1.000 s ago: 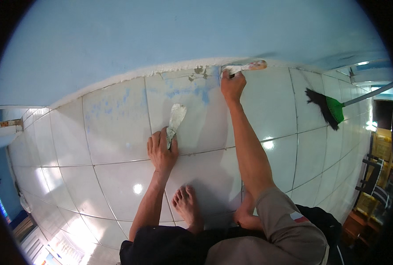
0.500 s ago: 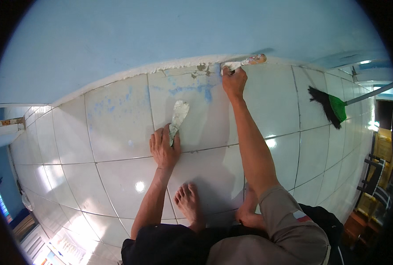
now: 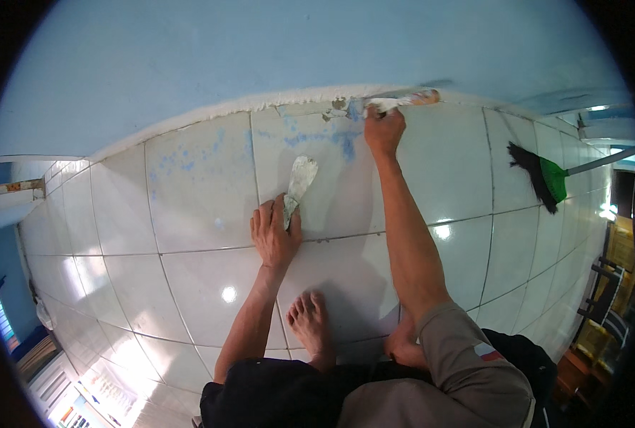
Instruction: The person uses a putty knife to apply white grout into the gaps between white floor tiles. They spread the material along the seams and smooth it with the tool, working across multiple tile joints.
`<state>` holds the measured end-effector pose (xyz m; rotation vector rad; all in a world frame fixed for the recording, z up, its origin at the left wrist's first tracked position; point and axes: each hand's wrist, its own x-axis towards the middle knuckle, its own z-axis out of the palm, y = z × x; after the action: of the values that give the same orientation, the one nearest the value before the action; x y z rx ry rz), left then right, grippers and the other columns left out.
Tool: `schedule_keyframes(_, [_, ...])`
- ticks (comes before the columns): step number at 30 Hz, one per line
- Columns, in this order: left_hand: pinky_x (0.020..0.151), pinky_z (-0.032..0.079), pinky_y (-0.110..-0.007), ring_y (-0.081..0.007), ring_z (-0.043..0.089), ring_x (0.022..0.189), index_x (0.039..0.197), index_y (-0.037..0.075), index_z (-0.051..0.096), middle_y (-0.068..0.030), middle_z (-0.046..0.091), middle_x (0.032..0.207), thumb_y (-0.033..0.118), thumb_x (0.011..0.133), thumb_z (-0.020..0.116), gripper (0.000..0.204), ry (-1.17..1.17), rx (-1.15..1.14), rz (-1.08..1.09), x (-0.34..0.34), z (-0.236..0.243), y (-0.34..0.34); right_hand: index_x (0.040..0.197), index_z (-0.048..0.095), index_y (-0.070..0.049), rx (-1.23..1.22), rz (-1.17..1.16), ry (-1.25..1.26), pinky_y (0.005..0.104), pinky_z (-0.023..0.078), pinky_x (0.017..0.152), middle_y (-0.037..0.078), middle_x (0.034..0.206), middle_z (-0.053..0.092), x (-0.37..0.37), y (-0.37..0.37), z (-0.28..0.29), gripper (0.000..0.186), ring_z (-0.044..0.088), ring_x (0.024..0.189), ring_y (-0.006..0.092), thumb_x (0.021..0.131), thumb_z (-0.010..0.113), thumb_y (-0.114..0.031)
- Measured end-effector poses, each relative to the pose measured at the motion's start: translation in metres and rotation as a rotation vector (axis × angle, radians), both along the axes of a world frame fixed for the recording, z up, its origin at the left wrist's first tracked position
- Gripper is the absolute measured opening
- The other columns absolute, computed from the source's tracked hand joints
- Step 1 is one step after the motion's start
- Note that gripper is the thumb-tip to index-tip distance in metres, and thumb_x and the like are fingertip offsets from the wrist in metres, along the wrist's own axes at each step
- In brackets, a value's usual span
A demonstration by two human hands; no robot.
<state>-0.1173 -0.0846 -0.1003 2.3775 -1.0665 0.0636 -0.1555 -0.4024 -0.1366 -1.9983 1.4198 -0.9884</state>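
Observation:
In my left hand (image 3: 276, 239) is a putty knife (image 3: 304, 175) with a pale, crusted blade. The hand rests on the white floor tiles, fingers curled round the handle, and the blade points toward the wall. My right hand (image 3: 384, 134) reaches to the foot of the wall and grips a second scraper (image 3: 406, 100), whitish and smeared, with an orange-brown end pointing right. Its working edge is partly hidden by my fingers. Left of that hand, a chipped patch (image 3: 337, 107) breaks the rough white strip (image 3: 246, 105) along the wall base. Blue stains (image 3: 342, 143) mark the tiles nearby.
A light blue wall (image 3: 274, 50) rises along the far side. To the right, a green and black broom (image 3: 549, 175) touches the floor. My bare left foot (image 3: 310, 324) is planted behind my hands. Dark and wooden furniture (image 3: 603, 285) stands at the far right.
The view has shifted slightly, moving the scene a little to the right. My right hand with its scraper sits slightly closer to the chipped patch. My left hand keeps its hold on the putty knife.

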Motion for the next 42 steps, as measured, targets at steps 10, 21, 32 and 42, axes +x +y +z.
schedule_keyframes(10, [0.086,0.046,-0.042,-0.0293,0.059,0.097,0.128,0.007,0.067,-0.0086,0.06,0.111,0.023,0.089,0.074,0.043,-0.02,-0.002,-0.001,0.001,0.001,0.0,0.088,0.071,0.008,0.157,0.022,-0.039,0.0487,0.058,0.078,0.025,0.081,0.073,-0.003,-0.01,0.013,0.031,0.073,0.081,0.0433,0.086,0.075,-0.023])
schedule_keyframes(21, [0.09,0.048,-0.045,-0.035,0.06,0.103,0.125,0.003,0.067,-0.0141,0.062,0.113,0.019,0.089,0.073,0.04,0.039,-0.017,0.001,-0.004,0.004,-0.006,0.082,0.069,0.008,0.028,-0.123,-0.004,0.049,0.057,0.074,0.026,0.083,0.074,0.004,-0.002,-0.002,0.027,0.074,0.08,0.0428,0.087,0.077,-0.017])
schedule_keyframes(32, [0.091,0.047,-0.046,-0.0355,0.06,0.103,0.128,0.004,0.066,-0.0151,0.062,0.114,0.021,0.089,0.073,0.044,0.043,-0.009,0.002,-0.002,0.001,-0.002,0.084,0.07,0.011,0.083,-0.047,0.156,0.0515,0.057,0.078,0.029,0.086,0.073,0.025,0.013,-0.007,0.032,0.074,0.083,0.044,0.087,0.077,-0.02])
schedule_keyframes(42, [0.086,0.046,-0.043,-0.0299,0.059,0.097,0.128,0.006,0.066,-0.0099,0.06,0.111,0.025,0.089,0.073,0.044,-0.009,0.004,0.002,0.001,-0.005,0.006,0.095,0.067,0.014,0.182,0.091,0.177,0.0554,0.054,0.085,0.035,0.097,0.069,0.013,0.007,0.01,0.043,0.07,0.093,0.0494,0.092,0.07,-0.029])
